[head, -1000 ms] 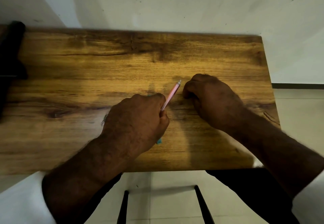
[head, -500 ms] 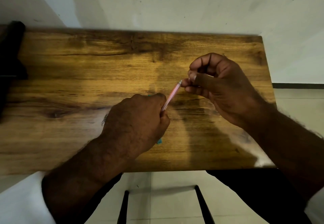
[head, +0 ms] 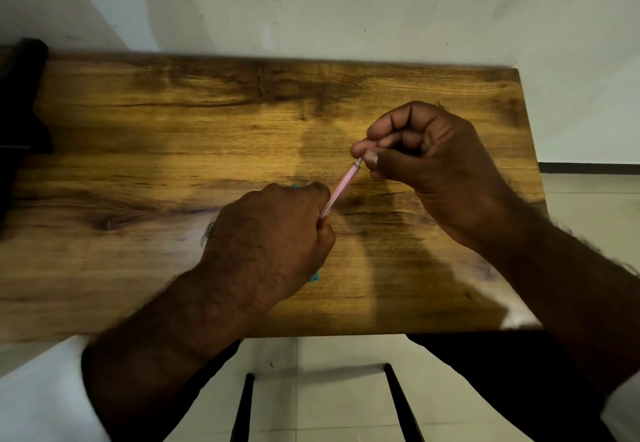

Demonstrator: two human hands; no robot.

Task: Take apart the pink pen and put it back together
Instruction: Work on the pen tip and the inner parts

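The pink pen [head: 341, 189] slants up to the right above the wooden table [head: 138, 151]. My left hand [head: 270, 241] is closed around its lower end, hiding that part. My right hand [head: 426, 164] pinches the pen's upper tip between thumb and forefinger, where a small metal piece shows. Something teal [head: 314, 278] peeks out from under my left hand; another teal bit [head: 294, 186] shows at its knuckles.
A dark object [head: 20, 123] stands at the table's left edge. A pale wall [head: 346, 9] rises behind the table. Below the near edge are tiled floor and black chair or table legs [head: 401, 403].
My right hand lifted off the table, came to the pen's upper tip and pinched it. My left hand and the pen stayed nearly still.
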